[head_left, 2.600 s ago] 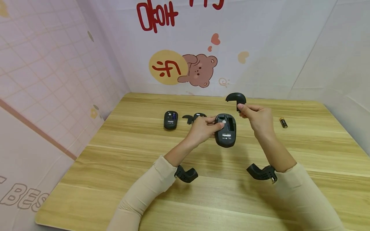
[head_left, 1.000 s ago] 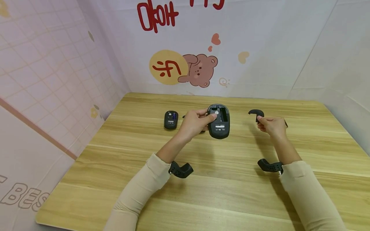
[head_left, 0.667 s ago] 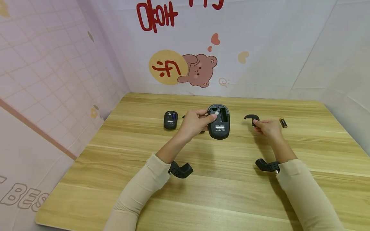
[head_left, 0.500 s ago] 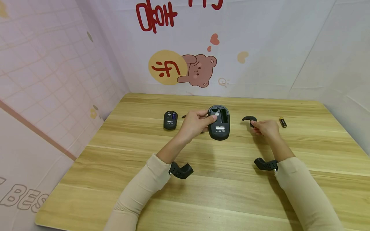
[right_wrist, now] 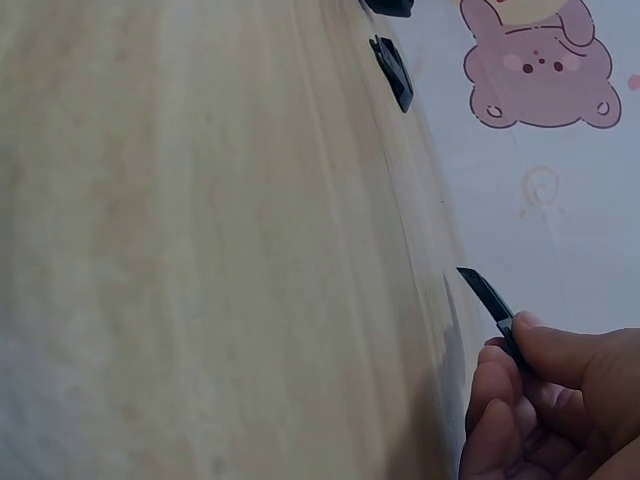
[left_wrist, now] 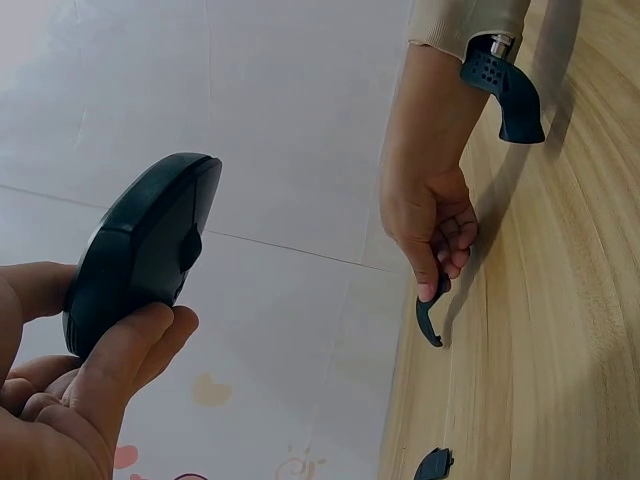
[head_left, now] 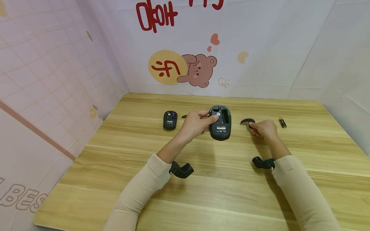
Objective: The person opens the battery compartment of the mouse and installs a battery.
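Observation:
My left hand (head_left: 196,124) grips a black computer mouse (head_left: 221,131) above the table, thumb on its underside, which faces me. The long battery compartment in the mouse shows as a dark hollow. To the right, my right hand (head_left: 266,129) pinches a thin curved battery cover (head_left: 246,121) between thumb and fingers. That cover (left_wrist: 430,320) hangs close over the wooden table in the left wrist view, tilted almost edge-on. From the right wrist, the cover (right_wrist: 487,295) appears as a slim dark strip, its lower end hidden by the fingers.
A second mouse (head_left: 170,120) lies underside up at the left, a blue battery inside it. A loose black and gold battery (head_left: 282,122) lies right of my right hand. Another dark cover piece (head_left: 184,116) is mostly hidden behind my left hand. A printed cloth wall (head_left: 260,64) stands behind the table.
My right hand has carried the cover from beside the mouse right and down to the table, then slightly left, tilting it flatter. My left hand has lifted the mouse slightly up and left.

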A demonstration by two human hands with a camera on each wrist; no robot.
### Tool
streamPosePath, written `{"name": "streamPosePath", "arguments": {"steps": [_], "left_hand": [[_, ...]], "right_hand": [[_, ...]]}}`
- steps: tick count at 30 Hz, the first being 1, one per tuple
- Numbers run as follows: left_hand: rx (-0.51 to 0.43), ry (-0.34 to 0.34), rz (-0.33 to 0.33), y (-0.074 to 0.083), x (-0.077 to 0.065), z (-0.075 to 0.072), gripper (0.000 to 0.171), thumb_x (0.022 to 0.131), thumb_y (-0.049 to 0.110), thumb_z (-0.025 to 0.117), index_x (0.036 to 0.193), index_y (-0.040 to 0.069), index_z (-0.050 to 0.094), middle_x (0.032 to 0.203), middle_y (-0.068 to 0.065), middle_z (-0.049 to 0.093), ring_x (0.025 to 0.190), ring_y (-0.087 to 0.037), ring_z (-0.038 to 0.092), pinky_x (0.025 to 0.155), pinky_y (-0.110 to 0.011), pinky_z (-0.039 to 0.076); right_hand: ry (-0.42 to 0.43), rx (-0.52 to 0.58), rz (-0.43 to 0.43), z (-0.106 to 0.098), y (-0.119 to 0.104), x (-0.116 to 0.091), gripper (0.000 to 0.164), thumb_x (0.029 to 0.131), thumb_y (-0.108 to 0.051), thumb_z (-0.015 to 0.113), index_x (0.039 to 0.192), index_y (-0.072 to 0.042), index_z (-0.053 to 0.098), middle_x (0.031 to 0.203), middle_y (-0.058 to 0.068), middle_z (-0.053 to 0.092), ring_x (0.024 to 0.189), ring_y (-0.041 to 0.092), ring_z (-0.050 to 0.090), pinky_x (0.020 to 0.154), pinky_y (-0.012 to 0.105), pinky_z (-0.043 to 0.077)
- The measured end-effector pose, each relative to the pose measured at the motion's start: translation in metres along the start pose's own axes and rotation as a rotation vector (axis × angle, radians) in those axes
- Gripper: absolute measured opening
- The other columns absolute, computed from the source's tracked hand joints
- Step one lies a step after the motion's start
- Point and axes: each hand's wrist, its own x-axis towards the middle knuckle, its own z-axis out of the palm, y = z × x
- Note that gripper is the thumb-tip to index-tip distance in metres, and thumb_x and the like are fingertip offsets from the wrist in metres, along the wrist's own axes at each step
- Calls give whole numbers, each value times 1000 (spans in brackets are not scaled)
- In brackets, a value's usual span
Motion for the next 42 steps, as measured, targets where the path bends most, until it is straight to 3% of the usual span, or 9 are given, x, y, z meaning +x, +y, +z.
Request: {"name": "streamPosePath", "arguments": {"steps": [7,17,33,42], "left_hand": [[9,6,6,-1,-1,0,38,89,9,63,124,-4,56,102,-18,66,84,-22,67,70,-30,56],[-12,-2,18,-3,-2,0,38,89,7,62,124,-5,55,103,-18,65,85,-23,67,70,-31,56],[-18,5,13,-3,-2,-2,39,88,7,63,125,-4,54,104,-19,65,85,-23,67,72,-32,56],[-11,-6,13,-5,-1,-2,41,89,8,63,127,-3,53,106,-18,64,87,-22,67,71,-31,56]], "right_hand": [[-33,-15,18,1,-2,1,41,90,-22,61,105,15,59,60,-1,64,54,9,62,55,25,55],[-7,-42,46,3,2,9,42,87,-21,66,104,17,59,55,-1,63,50,10,62,52,24,55],[5,-282,11,5,-3,13,32,84,-26,68,63,-2,69,48,0,60,42,9,57,43,21,51],[-71,-220,-38,-5,-3,9,37,88,-27,63,78,7,70,57,4,64,51,13,62,51,25,55]]}}
